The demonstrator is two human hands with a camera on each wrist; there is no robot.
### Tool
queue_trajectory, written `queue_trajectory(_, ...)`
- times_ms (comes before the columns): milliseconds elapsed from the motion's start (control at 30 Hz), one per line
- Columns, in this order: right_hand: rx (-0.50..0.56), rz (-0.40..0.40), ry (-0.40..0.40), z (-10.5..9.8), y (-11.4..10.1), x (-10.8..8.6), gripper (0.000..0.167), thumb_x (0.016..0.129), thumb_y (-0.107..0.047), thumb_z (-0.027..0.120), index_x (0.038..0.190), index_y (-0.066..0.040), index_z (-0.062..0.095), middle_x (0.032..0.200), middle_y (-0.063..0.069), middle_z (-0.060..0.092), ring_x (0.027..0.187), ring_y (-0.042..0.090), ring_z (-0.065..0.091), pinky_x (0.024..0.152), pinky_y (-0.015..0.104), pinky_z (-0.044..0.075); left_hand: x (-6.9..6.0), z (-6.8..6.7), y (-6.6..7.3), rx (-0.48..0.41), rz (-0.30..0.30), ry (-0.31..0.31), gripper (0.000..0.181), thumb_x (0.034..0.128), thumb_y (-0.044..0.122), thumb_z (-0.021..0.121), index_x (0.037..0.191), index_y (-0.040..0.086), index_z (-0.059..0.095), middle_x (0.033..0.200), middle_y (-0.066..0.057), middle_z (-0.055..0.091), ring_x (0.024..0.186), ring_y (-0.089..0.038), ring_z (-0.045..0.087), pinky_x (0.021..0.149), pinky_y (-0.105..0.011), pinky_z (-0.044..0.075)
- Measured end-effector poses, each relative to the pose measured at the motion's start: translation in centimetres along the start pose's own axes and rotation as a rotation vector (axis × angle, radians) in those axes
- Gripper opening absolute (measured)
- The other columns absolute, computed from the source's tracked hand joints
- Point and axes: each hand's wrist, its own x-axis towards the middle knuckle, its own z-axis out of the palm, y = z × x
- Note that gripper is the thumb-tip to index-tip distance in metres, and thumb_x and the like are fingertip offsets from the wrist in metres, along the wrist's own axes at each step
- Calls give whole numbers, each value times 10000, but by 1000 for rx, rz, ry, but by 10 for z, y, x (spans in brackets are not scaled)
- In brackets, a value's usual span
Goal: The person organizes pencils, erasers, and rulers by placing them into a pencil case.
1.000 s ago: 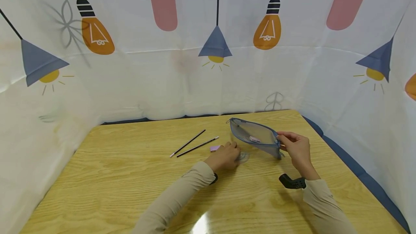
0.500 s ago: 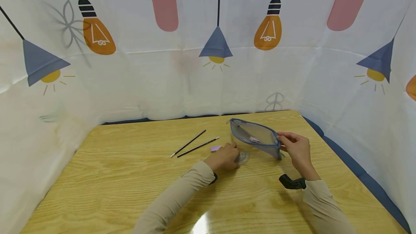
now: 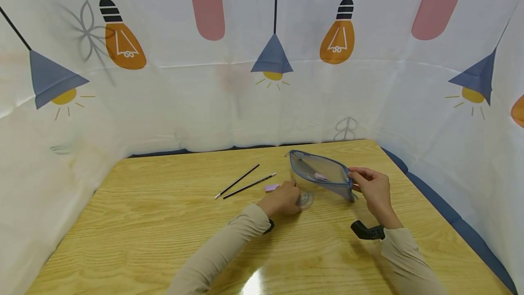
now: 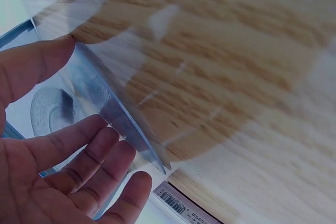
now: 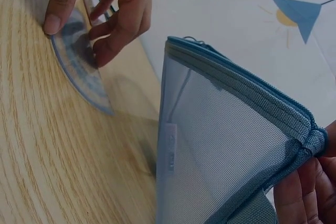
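Observation:
My left hand [image 3: 282,198] pinches a clear half-round protractor [image 3: 306,200] just over the tabletop. In the left wrist view, the thumb is at one edge of the protractor [image 4: 115,106] and the fingertips are against its other side. My right hand [image 3: 374,190] grips the corner of a blue-edged mesh zip pouch [image 3: 298,167], holding it tilted with its mouth unzipped. Inside the pouch lies a small pale pink eraser-like block [image 3: 320,176], seen through the mesh as a labelled block [image 5: 171,148] in the right wrist view.
A purple block [image 3: 270,187], probably an eraser, lies just beyond the left hand. Two dark pencils, one pencil [image 3: 237,180] behind the other pencil [image 3: 249,185], lie on the wooden table [image 3: 143,222]. A white printed curtain [image 3: 229,104] surrounds the table's back and sides.
The protractor has turned slightly in the left hand. Both hands and the pouch are almost where they were.

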Motion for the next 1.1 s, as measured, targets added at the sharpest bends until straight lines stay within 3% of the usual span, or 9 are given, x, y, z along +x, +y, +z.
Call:
queue_trajectory(267, 1, -17, 3, 0, 1, 0, 294, 921, -108, 669, 1084, 136, 657, 821, -73, 688, 704, 73, 662, 631, 242, 550, 0, -1, 0, -43, 6, -12, 360, 812, 323, 769, 1032, 61, 655, 1005, -64, 507, 845, -194, 474, 634, -302, 433)
queue_trajectory(800, -10, -16, 8, -1, 2, 0, 298, 923, -110, 666, 1095, 132, 656, 828, -97, 679, 708, 65, 658, 633, 237, 549, -2, -1, 1, 11, 77, 26, 403, 793, 326, 786, 1047, 50, 642, 1025, -82, 553, 833, -187, 539, 606, -266, 444)
queue_trajectory(1100, -16, -14, 5, -1, 3, 0, 313, 924, -112, 665, 1109, 140, 646, 828, -101, 678, 706, 63, 656, 628, 234, 548, -2, 0, -1, 36, 82, 66, 414, 747, 374, 798, 1009, 91, 648, 970, -28, 555, 787, -135, 523, 593, -246, 427)
